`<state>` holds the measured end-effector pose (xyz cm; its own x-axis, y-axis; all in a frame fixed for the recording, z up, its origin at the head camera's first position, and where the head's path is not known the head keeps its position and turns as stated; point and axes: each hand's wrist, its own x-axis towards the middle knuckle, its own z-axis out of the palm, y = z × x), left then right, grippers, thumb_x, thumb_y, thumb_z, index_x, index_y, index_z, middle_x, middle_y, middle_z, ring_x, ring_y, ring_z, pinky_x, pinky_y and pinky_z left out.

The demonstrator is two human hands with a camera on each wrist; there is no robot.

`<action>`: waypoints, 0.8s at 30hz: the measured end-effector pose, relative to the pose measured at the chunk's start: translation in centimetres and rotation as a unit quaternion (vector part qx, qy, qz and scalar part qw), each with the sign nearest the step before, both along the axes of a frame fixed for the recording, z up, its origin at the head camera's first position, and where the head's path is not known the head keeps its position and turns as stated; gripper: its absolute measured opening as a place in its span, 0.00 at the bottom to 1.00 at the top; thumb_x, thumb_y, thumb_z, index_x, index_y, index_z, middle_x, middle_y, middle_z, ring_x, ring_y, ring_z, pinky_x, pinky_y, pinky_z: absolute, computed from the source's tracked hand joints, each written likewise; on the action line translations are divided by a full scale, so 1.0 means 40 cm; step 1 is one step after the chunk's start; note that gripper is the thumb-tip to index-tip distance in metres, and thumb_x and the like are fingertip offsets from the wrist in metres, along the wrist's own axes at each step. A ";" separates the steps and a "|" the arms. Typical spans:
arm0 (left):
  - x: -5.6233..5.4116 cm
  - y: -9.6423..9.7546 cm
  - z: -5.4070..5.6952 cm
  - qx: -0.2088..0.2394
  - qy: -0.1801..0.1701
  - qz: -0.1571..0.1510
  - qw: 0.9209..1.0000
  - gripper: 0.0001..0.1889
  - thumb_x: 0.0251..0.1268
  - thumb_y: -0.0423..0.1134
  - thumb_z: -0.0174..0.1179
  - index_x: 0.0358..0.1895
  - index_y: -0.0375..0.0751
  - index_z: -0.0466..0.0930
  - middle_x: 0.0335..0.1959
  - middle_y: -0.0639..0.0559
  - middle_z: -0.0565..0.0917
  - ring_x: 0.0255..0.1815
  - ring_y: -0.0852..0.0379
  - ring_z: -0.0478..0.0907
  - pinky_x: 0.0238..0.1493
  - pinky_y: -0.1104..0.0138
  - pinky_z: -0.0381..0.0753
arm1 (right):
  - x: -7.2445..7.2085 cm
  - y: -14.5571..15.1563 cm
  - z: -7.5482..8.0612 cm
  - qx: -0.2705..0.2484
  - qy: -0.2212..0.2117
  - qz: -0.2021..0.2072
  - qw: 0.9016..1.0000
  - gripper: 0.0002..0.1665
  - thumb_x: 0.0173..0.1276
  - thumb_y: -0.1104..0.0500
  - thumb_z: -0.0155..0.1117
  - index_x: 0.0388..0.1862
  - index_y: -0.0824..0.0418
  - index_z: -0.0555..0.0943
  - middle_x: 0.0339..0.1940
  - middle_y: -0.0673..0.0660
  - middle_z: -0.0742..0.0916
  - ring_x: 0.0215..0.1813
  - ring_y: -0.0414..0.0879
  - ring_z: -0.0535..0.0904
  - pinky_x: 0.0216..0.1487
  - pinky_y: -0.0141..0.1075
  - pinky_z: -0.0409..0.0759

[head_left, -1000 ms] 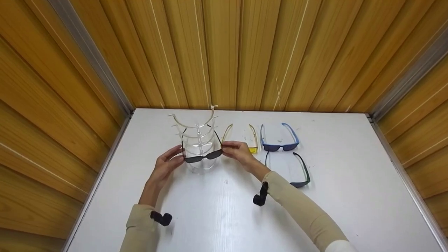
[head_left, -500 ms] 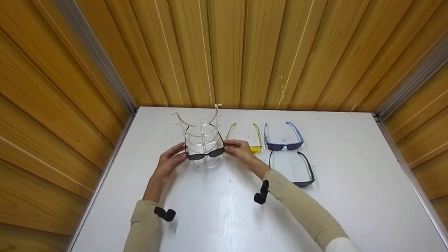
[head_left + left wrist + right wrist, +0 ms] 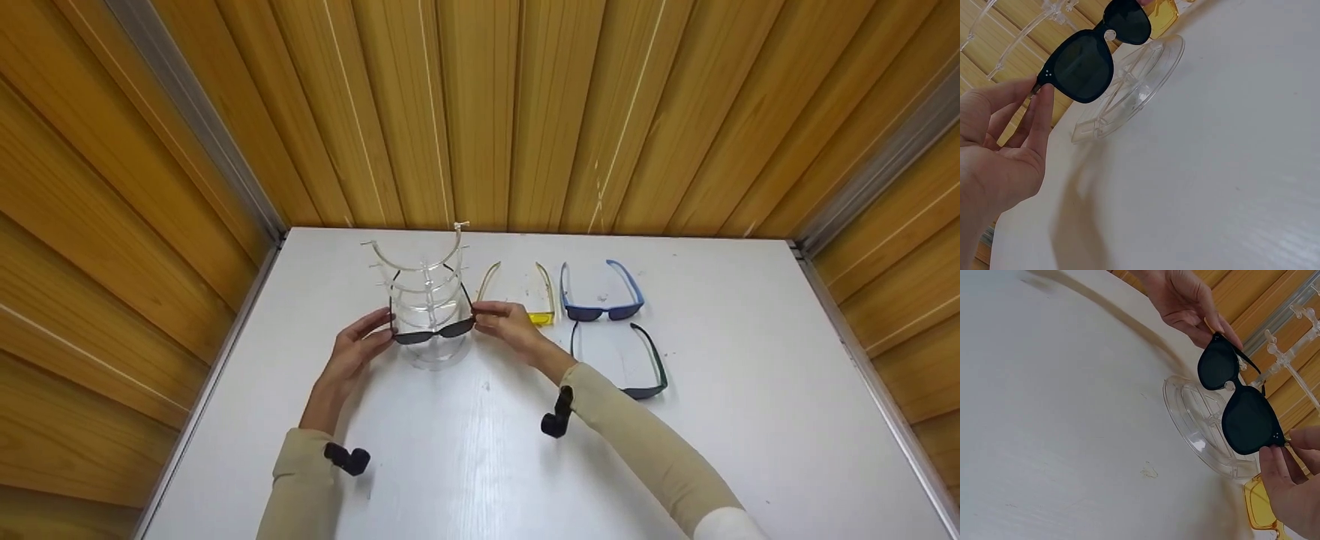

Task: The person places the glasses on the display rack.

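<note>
Black sunglasses (image 3: 414, 337) with dark lenses are held level at a lower tier of a clear plastic glasses stand (image 3: 428, 289). My left hand (image 3: 357, 350) pinches their left hinge corner between thumb and fingers; my right hand (image 3: 512, 328) pinches the opposite corner. Their temples reach back on either side of the stand. In the left wrist view the sunglasses (image 3: 1084, 64) stand out in front of the stand's round base (image 3: 1145, 93). A clear peg shows at the bridge of the sunglasses (image 3: 1248, 419) in the right wrist view.
Right of the stand lie yellow glasses (image 3: 541, 319), partly behind my right hand. Beside them are blue-framed sunglasses (image 3: 602, 312). Dark green-black sunglasses (image 3: 646, 391) lie nearer, partly covered by my right forearm. The white table (image 3: 450, 465) meets wood-panelled walls (image 3: 480, 112) at its back.
The sunglasses stay in both hands at the stand, with their front perhaps slightly higher than a second ago. Otherwise the whole view shifts a little with the head.
</note>
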<state>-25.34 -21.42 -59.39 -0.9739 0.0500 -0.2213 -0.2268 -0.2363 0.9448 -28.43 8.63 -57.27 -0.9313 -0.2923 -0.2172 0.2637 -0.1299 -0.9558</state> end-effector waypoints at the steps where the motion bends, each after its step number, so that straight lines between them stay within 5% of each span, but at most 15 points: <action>1: 0.000 0.000 -0.001 -0.002 -0.001 -0.002 1.000 0.31 0.67 0.25 0.63 0.73 0.30 0.68 0.68 0.40 0.77 0.58 0.57 0.83 0.62 0.67 0.84 | 0.000 0.000 -0.001 -0.001 0.000 0.000 1.000 0.24 0.73 0.74 0.54 0.67 0.79 0.71 0.68 0.79 0.76 0.54 0.47 0.85 0.71 0.47 0.79; 16: 0.019 -0.020 -0.008 -0.016 -0.013 -0.010 1.000 0.30 0.70 0.26 0.61 0.74 0.31 0.67 0.70 0.38 0.76 0.54 0.60 0.85 0.62 0.66 0.85 | 0.015 0.021 0.006 0.016 0.009 0.020 1.000 0.25 0.75 0.71 0.56 0.69 0.78 0.71 0.69 0.76 0.77 0.59 0.45 0.84 0.72 0.42 0.78; 24: 0.068 -0.072 -0.003 -0.016 -0.017 0.001 1.000 0.29 0.74 0.27 0.57 0.76 0.33 0.65 0.68 0.41 0.78 0.57 0.56 0.85 0.61 0.66 0.85 | 0.034 0.072 0.023 0.017 0.008 0.049 0.999 0.29 0.74 0.71 0.57 0.71 0.78 0.68 0.71 0.73 0.76 0.70 0.56 0.78 0.76 0.49 0.73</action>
<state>-22.60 -24.29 -59.51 -0.9660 0.0406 -0.2555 -0.2583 -0.2068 0.9437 -27.05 11.51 -56.37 -0.9020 -0.3751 -0.2138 0.2585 -0.0725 -0.9633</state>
